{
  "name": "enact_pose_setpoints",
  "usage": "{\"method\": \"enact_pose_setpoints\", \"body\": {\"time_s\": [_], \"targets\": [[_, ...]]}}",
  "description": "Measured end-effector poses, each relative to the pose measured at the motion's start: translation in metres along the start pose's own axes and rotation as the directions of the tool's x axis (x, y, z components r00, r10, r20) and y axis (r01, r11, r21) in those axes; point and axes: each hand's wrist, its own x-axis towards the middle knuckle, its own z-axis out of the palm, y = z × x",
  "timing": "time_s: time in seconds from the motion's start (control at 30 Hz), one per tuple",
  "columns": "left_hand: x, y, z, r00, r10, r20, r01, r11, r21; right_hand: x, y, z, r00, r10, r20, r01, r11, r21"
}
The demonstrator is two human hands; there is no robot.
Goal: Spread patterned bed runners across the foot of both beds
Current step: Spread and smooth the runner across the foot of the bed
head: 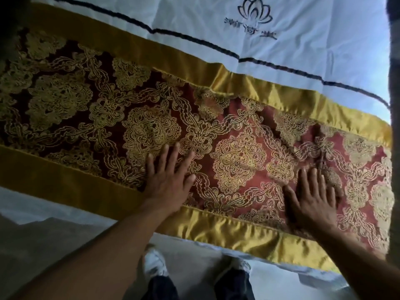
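From the head camera we look down on the foot of a bed. The bed runner (238,161) lies stretched across it from left to right, on top of the white bed cover (313,46). It has a red middle with a gold scroll pattern and a plain gold border (238,230) along each long edge. The far border has a small fold near the middle, and the left part of the runner is in shadow.

Our left hand (167,182) lies flat on the runner near its near edge, palm down, fingers straight and a little spread, gripping nothing. Our right hand (311,198) lies the same way further right, also flat and open. The two hands are well apart.

Beyond the runner the bed cover shows a dark stitched line (194,40) and an embroidered flower logo (254,11) with characters under it. Below the bed edge we see two white shoes (154,262) and dark trousers (160,286) on the floor (194,263).
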Motion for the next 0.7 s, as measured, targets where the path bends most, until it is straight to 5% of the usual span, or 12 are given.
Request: {"method": "enact_pose_setpoints", "body": {"time_s": [0.17, 0.33, 0.47, 0.57, 0.7], "targets": [[0.017, 0.017, -0.015, 0.996, -0.037, -0.076, 0.034, 0.999, -0.036, 0.015, -0.041, -0.021, 0.994, 0.001, -0.113, 0.006, 0.998, 0.06], [0.06, 0.059, -0.027, 0.991, 0.135, 0.009, -0.135, 0.989, 0.055, 0.062, -0.192, -0.066, 0.885, -0.373, -0.277, 0.419, 0.899, 0.129], [0.079, 0.097, -0.021, 0.985, 0.169, -0.037, -0.162, 0.977, 0.136, 0.099, -0.261, -0.081, 0.752, -0.616, -0.234, 0.649, 0.754, 0.099], [0.083, 0.083, -0.009, 0.968, 0.24, 0.073, -0.241, 0.97, 0.004, 0.132, -0.2, -0.066, 0.808, -0.557, -0.191, 0.563, 0.826, -0.027], [0.08, 0.077, -0.003, 0.971, 0.237, 0.025, -0.236, 0.971, -0.033, 0.129, -0.068, -0.047, 0.948, -0.204, -0.244, 0.209, 0.978, -0.004]]}}
